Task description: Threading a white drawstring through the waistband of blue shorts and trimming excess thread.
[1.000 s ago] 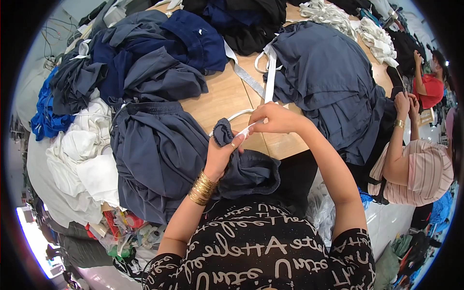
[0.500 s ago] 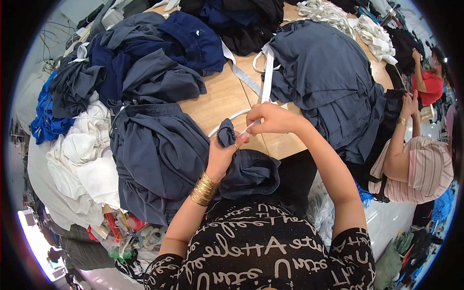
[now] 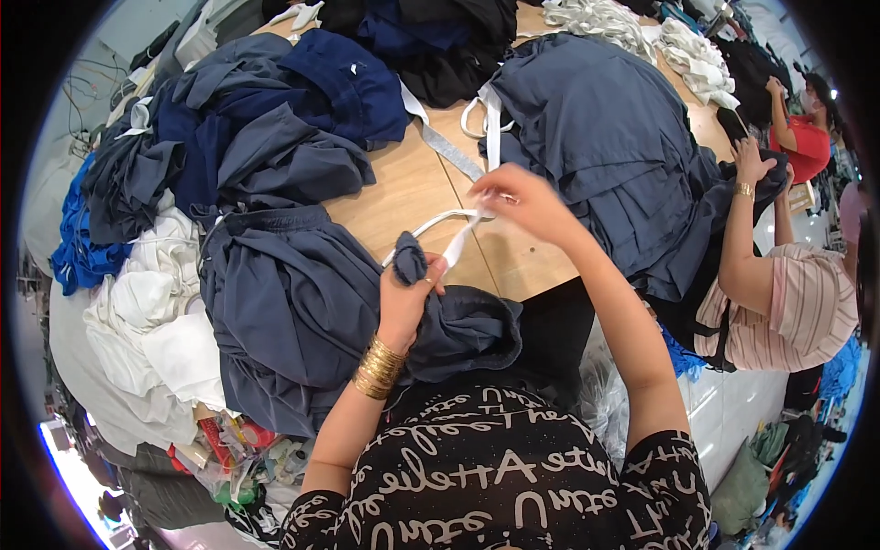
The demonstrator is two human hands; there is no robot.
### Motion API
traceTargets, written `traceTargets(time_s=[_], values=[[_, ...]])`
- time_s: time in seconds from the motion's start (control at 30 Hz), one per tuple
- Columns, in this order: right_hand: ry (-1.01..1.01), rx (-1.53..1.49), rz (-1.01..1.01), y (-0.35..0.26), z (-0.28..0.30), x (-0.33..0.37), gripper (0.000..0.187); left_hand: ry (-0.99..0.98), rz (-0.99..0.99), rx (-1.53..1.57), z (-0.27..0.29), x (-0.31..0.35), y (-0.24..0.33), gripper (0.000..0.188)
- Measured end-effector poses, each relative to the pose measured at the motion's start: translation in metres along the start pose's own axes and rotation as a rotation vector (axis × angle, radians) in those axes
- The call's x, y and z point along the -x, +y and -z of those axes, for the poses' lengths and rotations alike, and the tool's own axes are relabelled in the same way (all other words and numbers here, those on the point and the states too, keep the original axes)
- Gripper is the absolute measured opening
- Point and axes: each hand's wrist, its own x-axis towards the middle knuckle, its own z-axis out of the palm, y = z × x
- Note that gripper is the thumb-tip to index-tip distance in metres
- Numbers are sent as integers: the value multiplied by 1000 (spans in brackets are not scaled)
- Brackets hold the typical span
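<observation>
The work looks partway along: the white strip (image 3: pixel 458 245) slants up between both hands, over the table (image 3: pixel 527 261), not yet let go. The left hand (image 3: pixel 406 304) pinches its lower end — thumb pressed to fingers, bunched grey cloth (image 3: pixel 410 258) poking up beside. The right hand (image 3: pixel 530 207) has bent fingers at the upper end (too blurred to tell whether they pinch). More grey clothes (image 3: pixel 596 110) lie heaped, unhandled by either hand.
</observation>
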Motion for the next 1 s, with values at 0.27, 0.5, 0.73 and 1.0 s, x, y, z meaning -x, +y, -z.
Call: traceTargets(time_s=[0.27, 0.5, 0.73, 1.0], values=[[198, 1139, 51, 78, -7, 40, 22, 135, 67, 141, -2, 18, -11, 13], [207, 660, -234, 56, -2, 52, 16, 160, 177, 186, 9, 28, -19, 17], [-410, -255, -701, -23, -27, 62, 30, 161, 183, 218, 11, 28, -21, 18], [-358, -510, -777, -21, -51, 65, 44, 116, 159, 239, 12, 28, -18, 17]])
